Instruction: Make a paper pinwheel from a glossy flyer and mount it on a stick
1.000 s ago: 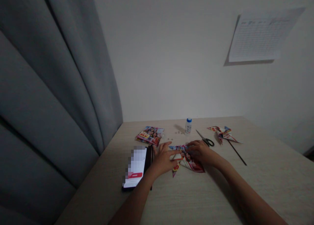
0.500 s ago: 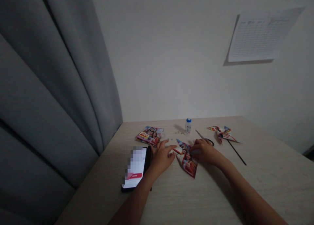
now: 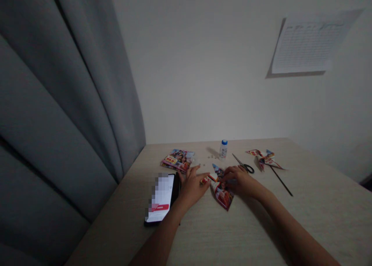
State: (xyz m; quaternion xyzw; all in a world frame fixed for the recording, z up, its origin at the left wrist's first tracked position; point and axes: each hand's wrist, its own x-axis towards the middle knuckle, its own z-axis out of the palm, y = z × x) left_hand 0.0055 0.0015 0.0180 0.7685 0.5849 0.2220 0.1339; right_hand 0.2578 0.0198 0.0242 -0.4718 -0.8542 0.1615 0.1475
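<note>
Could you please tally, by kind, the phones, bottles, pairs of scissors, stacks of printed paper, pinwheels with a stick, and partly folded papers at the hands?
Phone: 1
Bottle: 1
Scissors: 1 pair
Stack of printed paper: 1
Pinwheel with a stick: 1
Partly folded paper: 1
Total: 6

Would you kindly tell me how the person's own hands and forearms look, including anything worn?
The left hand and right hand are bare, without gloves. The left forearm and right forearm show no sleeves, watch or bracelet as far as the view reaches. Rings or small markings cannot be made out.
</note>
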